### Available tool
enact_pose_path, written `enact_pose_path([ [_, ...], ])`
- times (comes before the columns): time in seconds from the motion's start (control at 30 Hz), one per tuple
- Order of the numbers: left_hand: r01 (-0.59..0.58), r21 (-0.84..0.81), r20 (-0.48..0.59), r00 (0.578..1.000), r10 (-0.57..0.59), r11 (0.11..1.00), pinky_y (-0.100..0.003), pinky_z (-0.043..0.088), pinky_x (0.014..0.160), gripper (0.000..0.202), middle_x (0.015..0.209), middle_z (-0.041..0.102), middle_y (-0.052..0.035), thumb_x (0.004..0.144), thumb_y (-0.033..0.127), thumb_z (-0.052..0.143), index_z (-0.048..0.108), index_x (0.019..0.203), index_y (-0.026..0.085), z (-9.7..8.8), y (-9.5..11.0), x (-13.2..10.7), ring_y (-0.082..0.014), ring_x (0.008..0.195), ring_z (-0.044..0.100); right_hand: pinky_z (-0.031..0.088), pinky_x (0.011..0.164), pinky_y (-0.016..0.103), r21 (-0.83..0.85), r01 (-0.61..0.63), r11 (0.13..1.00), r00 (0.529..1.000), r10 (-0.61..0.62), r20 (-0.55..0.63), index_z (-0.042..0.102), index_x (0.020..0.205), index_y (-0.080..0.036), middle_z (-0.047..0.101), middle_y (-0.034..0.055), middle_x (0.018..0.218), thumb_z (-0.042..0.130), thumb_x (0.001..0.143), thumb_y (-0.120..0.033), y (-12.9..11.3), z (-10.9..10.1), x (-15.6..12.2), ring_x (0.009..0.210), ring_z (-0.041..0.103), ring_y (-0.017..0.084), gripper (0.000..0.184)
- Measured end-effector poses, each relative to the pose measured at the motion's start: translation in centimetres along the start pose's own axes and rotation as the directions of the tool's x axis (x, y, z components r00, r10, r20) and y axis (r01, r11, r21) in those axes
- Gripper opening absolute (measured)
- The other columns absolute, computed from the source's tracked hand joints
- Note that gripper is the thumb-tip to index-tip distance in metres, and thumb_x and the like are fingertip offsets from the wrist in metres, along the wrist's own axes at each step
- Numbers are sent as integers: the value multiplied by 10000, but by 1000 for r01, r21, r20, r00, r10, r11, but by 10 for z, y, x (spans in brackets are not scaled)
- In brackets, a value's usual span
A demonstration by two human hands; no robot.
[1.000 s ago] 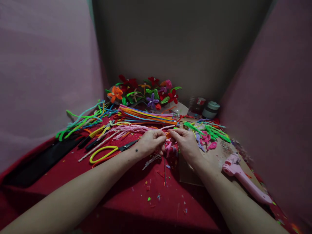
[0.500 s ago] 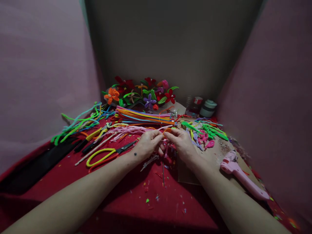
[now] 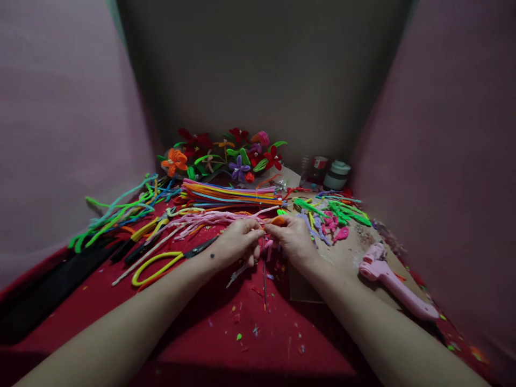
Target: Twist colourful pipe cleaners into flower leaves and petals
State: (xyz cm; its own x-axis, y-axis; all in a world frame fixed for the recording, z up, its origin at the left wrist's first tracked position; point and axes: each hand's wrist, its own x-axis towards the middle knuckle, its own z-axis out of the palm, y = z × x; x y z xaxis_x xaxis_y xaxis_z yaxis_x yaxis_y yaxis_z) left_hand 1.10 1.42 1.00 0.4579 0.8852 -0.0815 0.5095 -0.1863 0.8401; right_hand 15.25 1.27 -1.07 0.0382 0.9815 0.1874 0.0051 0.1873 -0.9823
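Note:
My left hand (image 3: 239, 240) and my right hand (image 3: 293, 236) meet over the middle of the table, fingertips nearly touching. Both pinch a small orange pipe cleaner piece (image 3: 278, 220), whose bent end shows above my right fingers; the rest is hidden by them. Pink pipe cleaners (image 3: 197, 221) lie just beyond my left hand. Scissors with yellow and orange handles (image 3: 157, 269) rest beside my left forearm, blades toward the hand. A thin dark stick (image 3: 265, 285) lies below the fingertips.
Behind the hands lies a multicolored pipe cleaner bundle (image 3: 229, 194), with pipe cleaner flowers (image 3: 239, 167) farther back. Pliers (image 3: 147, 228) and green strands (image 3: 108, 220) are at left. A cardboard sheet (image 3: 350, 269) carries shaped pieces (image 3: 341, 212) and a pink glue gun (image 3: 395, 282).
The whole view has shifted slightly, so things sit farther left. My hands keep their pinch on the orange piece, with only a small change in the fingers.

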Motion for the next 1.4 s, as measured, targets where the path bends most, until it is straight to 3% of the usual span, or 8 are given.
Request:
enact_pose_path([
  [0.2, 13, 812, -196, 948, 252, 583, -293, 368, 511, 249, 670, 632, -106, 872, 264, 318, 517, 940, 132, 11, -7, -3, -250, 590, 604, 377, 545, 236, -184, 58, 981, 986, -85, -144, 611, 596, -141, 543, -14, 540, 578, 674, -280, 3, 3, -1, 530, 456, 100, 163],
  [0.5, -125, 315, -420, 871, 256, 941, -209, 344, 501, 267, 521, 496, 30, 824, 386, 431, 554, 717, 174, -20, -16, 10, -108, 486, 454, 266, 371, 213, 15, -189, 982, 982, 188, 28, 511, 573, -169, 490, -32, 447, 466, 749, -362, -5, 14, -14, 342, 369, 79, 265],
  [0.6, -162, 224, -433, 867, 247, 961, -209, 382, 549, 277, 633, 576, 1, 761, 411, 506, 608, 727, 156, -27, -17, 14, -122, 586, 500, 242, 424, 206, -235, 185, 954, 964, -130, 234, 427, 455, -168, 390, -44, 403, 462, 763, -286, -8, 18, -28, 395, 340, 65, 332],
  [0.7, -144, 199, -368, 906, 210, 969, -211, 387, 549, 290, 637, 594, -4, 713, 416, 548, 645, 735, 144, -29, -8, 18, -124, 586, 496, 244, 472, 219, -346, 603, 719, 778, -433, 456, 403, 446, -163, 401, -37, 427, 473, 753, -241, -9, 19, -38, 441, 335, 69, 325],
  [0.8, -147, 226, -227, 954, 198, 963, -209, 377, 522, 281, 582, 579, 9, 693, 405, 565, 660, 701, 141, -23, 10, 27, -113, 542, 478, 260, 489, 224, -390, 718, 576, 689, -512, 512, 426, 458, -167, 464, -17, 450, 459, 771, -246, -8, 19, -41, 456, 374, 81, 325],
  [1.03, -262, 135, -91, 957, 275, 956, -210, 415, 533, 265, 637, 610, -3, 689, 362, 584, 660, 800, 134, -2, 36, 67, -122, 581, 543, 254, 481, 222, -452, 716, 532, 697, -501, 513, 469, 469, -173, 506, -14, 448, 460, 779, -237, -6, 16, -40, 438, 396, 84, 317],
  [1.17, -131, 359, -337, 905, 259, 924, -266, 470, 647, 266, 750, 661, -45, 761, 305, 494, 655, 886, 135, -34, 19, 82, -159, 681, 599, 262, 499, 227, -488, 713, 504, 701, -486, 522, 506, 496, -169, 551, 1, 491, 457, 792, -233, -5, 17, -39, 468, 447, 92, 306],
  [1.4, -33, 859, -240, 856, 459, 510, -383, 369, 958, 424, 1231, 526, -145, 774, 285, 554, 551, 1168, 129, -79, -41, 94, -266, 1144, 453, 343, 585, 239, -764, 396, 510, 913, -304, 270, 640, 710, -164, 664, 59, 705, 421, 843, -242, -13, 6, -16, 635, 575, 141, 268],
])
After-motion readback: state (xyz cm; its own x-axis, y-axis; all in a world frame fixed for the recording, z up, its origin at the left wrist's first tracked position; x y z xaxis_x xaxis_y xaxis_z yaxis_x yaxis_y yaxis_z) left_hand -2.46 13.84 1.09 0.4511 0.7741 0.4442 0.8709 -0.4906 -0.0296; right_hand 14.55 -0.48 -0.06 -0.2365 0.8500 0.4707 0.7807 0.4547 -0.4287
